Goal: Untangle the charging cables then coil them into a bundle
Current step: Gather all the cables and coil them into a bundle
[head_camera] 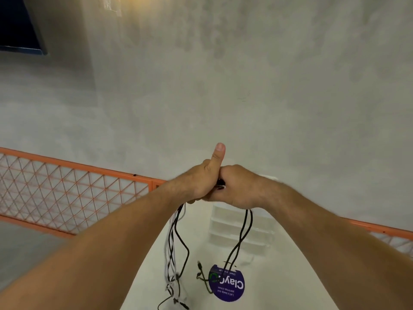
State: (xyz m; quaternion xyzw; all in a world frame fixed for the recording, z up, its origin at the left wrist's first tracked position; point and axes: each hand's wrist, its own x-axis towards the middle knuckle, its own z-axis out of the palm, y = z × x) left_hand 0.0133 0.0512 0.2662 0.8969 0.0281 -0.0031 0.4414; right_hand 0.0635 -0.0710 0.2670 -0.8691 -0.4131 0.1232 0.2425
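Both hands are raised together above a white table, pressed against each other. My left hand is closed on a bunch of black and white charging cables, its thumb pointing up. My right hand is closed on a black cable loop that hangs from under it. The cables dangle down to the table, where their lower ends and plugs lie tangled. A dark plug shows between the two hands.
A round purple sticker with white lettering lies on the table under the right loop. A clear plastic organiser stands behind the hands. An orange mesh barrier runs along the grey wall on both sides.
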